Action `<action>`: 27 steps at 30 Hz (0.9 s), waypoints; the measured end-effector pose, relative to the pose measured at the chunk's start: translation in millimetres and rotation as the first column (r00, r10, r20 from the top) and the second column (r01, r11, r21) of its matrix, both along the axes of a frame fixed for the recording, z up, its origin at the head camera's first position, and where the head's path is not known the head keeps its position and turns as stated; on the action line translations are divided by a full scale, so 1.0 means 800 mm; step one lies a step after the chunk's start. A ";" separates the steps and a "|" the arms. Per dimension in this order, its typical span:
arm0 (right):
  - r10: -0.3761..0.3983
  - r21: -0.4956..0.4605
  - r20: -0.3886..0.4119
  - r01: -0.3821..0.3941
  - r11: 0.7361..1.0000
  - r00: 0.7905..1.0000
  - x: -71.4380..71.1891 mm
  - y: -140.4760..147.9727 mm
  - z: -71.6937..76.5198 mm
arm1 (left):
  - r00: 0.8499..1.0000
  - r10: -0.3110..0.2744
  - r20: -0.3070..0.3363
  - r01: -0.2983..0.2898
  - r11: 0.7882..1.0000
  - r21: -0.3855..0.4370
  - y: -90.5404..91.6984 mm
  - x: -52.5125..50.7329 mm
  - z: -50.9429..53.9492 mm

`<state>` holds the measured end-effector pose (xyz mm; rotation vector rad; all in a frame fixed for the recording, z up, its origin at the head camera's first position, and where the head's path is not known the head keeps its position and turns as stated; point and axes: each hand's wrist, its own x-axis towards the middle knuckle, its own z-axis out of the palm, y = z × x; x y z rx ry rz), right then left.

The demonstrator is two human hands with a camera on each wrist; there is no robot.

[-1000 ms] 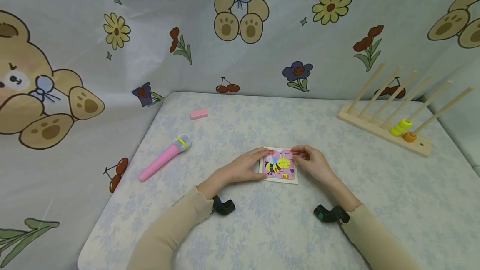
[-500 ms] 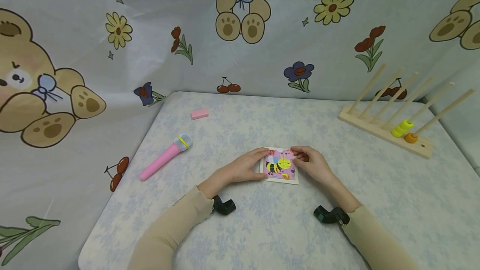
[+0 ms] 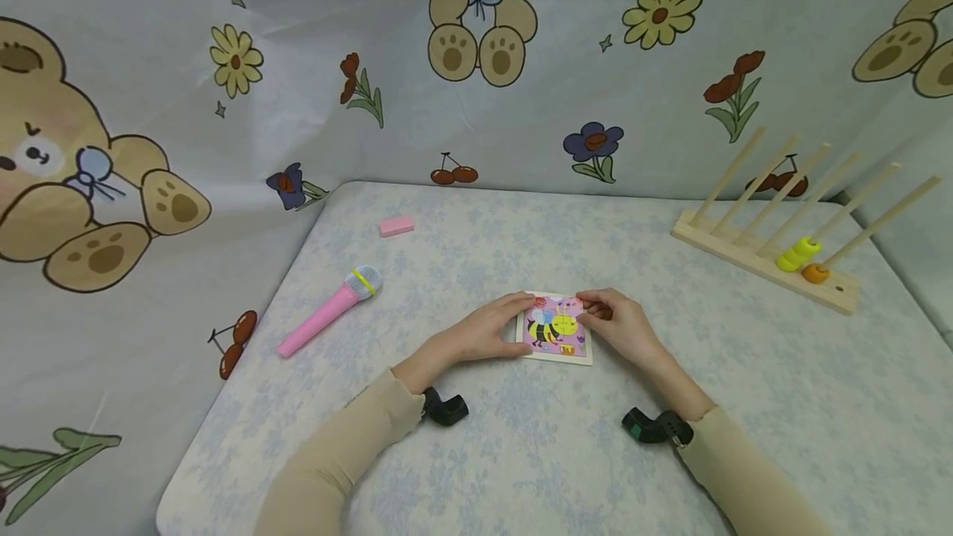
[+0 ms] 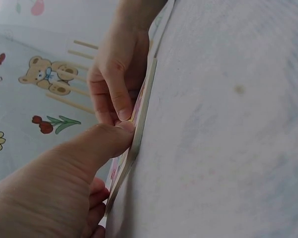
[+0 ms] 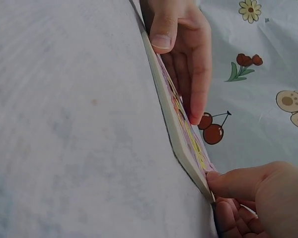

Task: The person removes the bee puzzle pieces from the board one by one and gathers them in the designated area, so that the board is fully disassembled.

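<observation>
My bee puzzle [image 3: 553, 329] lies flat on the worktop [image 3: 476, 453], right between my two hands. It has a pink picture with a yellow and black bee, and a pale frame goes around it. My left hand [image 3: 480, 332] holds the left side: my thumb is on the corner close to me, and my fingers reach to the far corner. My right hand [image 3: 621, 325] pinches the far part of the right edge with thumb and fingers. I can't tell if I pinch the frame or just a piece.

Off to my left is a pink toy microphone [image 3: 328, 314] with a gray head and a yellow band. A small pink block [image 3: 396, 227] sits farther back. Far to my right there is a wooden stand [image 3: 744, 251] with six tall sticks. Some yellow beads [image 3: 799, 255] are on one stick, and an orange bead [image 3: 816, 273] is on the end one. Behind it all hangs a pale sheet [image 3: 313, 15] with bears, flowers and cherries.
</observation>
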<state>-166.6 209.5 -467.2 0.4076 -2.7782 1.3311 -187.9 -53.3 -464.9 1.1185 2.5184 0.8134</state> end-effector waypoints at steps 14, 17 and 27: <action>-0.007 -0.014 -0.042 0.006 1.000 0.999 -0.004 -0.001 -0.007 | 0.998 -0.048 -0.026 0.049 0.998 0.025 0.016 -0.012 0.010; -0.003 -0.025 -0.059 0.001 1.000 0.998 -0.004 0.000 -0.006 | 0.999 -0.035 -0.030 0.037 0.997 0.065 0.027 -0.014 0.013; 0.010 -0.036 -0.048 -0.012 0.999 0.999 0.000 0.004 -0.002 | 0.998 -0.038 -0.050 0.042 0.997 0.071 0.041 -0.005 0.000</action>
